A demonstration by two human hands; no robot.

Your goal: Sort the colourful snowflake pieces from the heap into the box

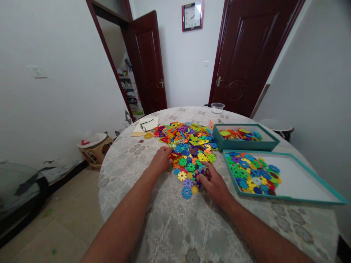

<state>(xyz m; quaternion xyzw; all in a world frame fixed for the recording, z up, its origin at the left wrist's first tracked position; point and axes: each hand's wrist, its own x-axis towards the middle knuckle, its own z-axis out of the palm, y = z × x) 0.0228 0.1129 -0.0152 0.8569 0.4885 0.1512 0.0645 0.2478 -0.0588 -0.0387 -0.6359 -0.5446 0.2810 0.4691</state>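
A heap of flat, many-coloured snowflake discs (pixel 189 144) lies in the middle of a round table with a lace cloth (pixel 170 226). My left hand (pixel 161 159) rests at the heap's near left edge, fingers curled onto the discs there. My right hand (pixel 214 182) sits at the near right edge, its fingers pinched round a small cluster of purple and blue discs (pixel 200 174). Loose blue, yellow and purple discs lie on the cloth just in front of both hands.
Two teal trays stand on the right: the near one (pixel 296 190) holds several discs at its left end, the far one (pixel 248 144) holds more. A notepad with glasses (pixel 146 125) and a clear cup (pixel 217 107) sit further back. A stool stands by the left wall.
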